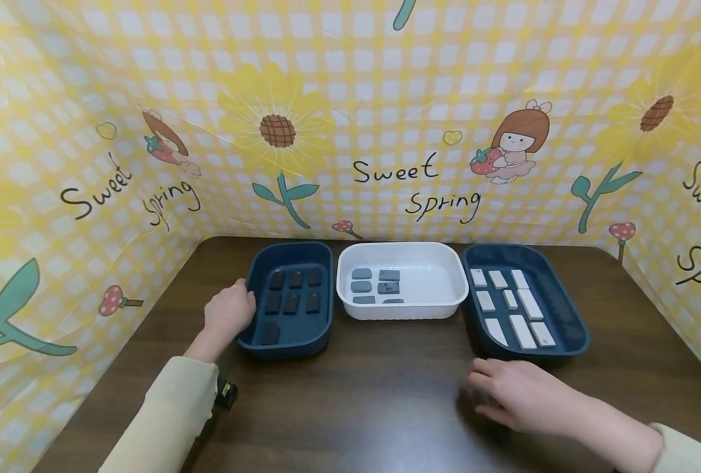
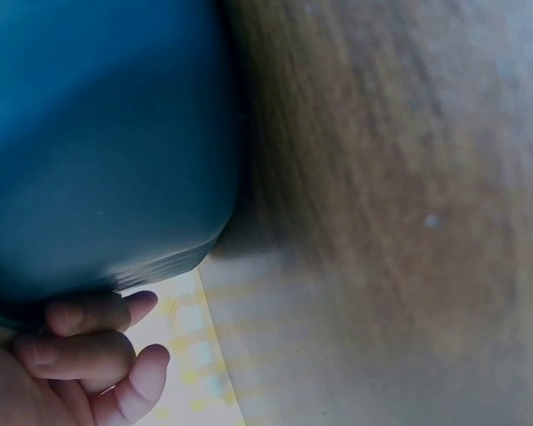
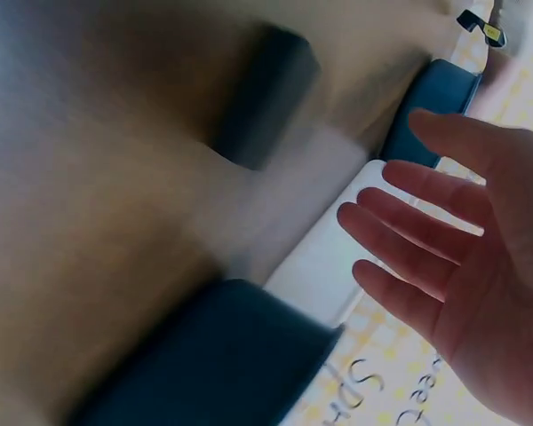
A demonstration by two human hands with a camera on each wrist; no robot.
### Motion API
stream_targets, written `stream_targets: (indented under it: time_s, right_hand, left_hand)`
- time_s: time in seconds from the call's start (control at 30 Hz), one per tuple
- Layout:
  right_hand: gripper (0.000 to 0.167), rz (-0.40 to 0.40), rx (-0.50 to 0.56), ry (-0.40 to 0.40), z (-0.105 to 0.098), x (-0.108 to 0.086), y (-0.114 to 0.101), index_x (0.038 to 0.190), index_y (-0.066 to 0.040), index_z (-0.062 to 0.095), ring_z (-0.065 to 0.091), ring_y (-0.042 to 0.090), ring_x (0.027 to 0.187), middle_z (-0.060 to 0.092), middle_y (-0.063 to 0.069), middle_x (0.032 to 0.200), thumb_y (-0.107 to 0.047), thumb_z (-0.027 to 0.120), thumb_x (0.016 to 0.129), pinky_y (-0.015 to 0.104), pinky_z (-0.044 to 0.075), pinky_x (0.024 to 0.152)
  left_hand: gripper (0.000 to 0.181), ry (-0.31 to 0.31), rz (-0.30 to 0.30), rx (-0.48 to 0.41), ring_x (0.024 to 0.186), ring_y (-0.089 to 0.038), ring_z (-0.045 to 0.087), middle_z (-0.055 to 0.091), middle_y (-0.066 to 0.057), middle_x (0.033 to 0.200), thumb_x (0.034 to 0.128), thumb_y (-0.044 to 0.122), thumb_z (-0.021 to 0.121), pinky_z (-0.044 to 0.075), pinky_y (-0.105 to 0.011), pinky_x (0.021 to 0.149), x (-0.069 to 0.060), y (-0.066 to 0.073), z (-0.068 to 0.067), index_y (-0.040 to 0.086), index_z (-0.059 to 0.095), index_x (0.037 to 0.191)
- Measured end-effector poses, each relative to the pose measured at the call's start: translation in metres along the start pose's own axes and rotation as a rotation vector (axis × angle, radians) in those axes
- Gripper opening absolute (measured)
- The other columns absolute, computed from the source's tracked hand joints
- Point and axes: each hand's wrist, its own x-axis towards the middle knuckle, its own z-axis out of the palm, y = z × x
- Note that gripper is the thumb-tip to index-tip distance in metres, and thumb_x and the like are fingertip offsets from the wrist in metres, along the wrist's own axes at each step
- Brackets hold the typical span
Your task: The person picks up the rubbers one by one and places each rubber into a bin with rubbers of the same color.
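Note:
My left hand (image 1: 228,312) grips the left rim of a dark blue tub (image 1: 331,289). In the left wrist view its bent fingers (image 2: 89,355) lie against the tub's outer wall. Dark rectangular blocks (image 1: 290,303) lie in rows inside this tub. My right hand (image 1: 518,397) hovers in front of another dark blue tub (image 1: 571,309), fingers spread and loosely bent in the right wrist view. A blurred dark block (image 3: 265,98) shows apart from those fingers; whether it touches the table cannot be told. The head view hides it behind the right hand.
Between the blue tubs stands a white tub (image 1: 403,312) with several grey pieces (image 1: 389,276). White blocks (image 1: 522,332) lie in the right-hand tub. The brown wooden table (image 1: 350,401) is backed by a yellow checked cloth (image 1: 385,118).

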Motion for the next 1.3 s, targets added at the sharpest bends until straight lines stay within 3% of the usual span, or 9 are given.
stream_targets:
  time_s: [0.2,0.4,0.73,1.13,1.3]
  right_hand:
    - [0.037,0.100,0.060,-0.124,0.007,-0.031,-0.001,0.109,-0.018,0.067,0.056,0.006,0.085,0.059,-0.007,0.106,-0.018,0.082,0.075,0.030,0.053,0.070]
    - [0.042,0.184,0.092,-0.210,0.011,-0.038,-0.001,0.113,-0.021,0.068,0.058,0.010,0.093,0.059,-0.007,0.111,-0.008,0.078,0.075,0.036,0.054,0.077]
    - [0.034,0.155,0.068,-0.180,0.022,-0.039,0.004,0.103,-0.020,0.069,0.053,0.006,0.079,0.056,-0.011,0.095,-0.011,0.083,0.074,0.031,0.052,0.068]
    - [0.030,0.124,0.016,-0.159,0.020,-0.034,0.004,0.094,-0.020,0.067,0.051,0.006,0.073,0.051,-0.012,0.088,-0.011,0.084,0.071,0.030,0.049,0.063]
    - [0.029,0.135,0.004,-0.155,0.016,-0.024,0.003,0.094,-0.020,0.065,0.050,0.006,0.071,0.048,-0.013,0.084,-0.011,0.082,0.073,0.029,0.048,0.063]
  left_hand:
    - [0.043,0.004,0.003,-0.002,0.080,-0.044,0.062,0.061,-0.034,0.103,0.0989,0.019,0.047,0.050,-0.058,0.070,0.000,0.001,0.000,-0.015,0.049,0.126]
    - [0.043,-0.003,-0.004,-0.004,0.082,-0.044,0.061,0.061,-0.035,0.106,0.0993,0.019,0.046,0.050,-0.058,0.071,-0.001,0.000,0.001,-0.015,0.048,0.127]
    - [0.043,-0.025,-0.030,-0.005,0.086,-0.044,0.061,0.059,-0.035,0.110,0.1002,0.019,0.046,0.050,-0.058,0.074,0.000,0.002,0.000,-0.014,0.047,0.128]
    - [0.043,-0.018,-0.020,-0.012,0.082,-0.043,0.061,0.060,-0.034,0.106,0.1000,0.019,0.046,0.050,-0.058,0.072,-0.001,0.002,0.001,-0.014,0.048,0.127]
    - [0.043,-0.017,-0.022,-0.006,0.083,-0.044,0.061,0.060,-0.034,0.106,0.1001,0.019,0.045,0.050,-0.058,0.073,0.000,0.002,0.000,-0.014,0.048,0.127]
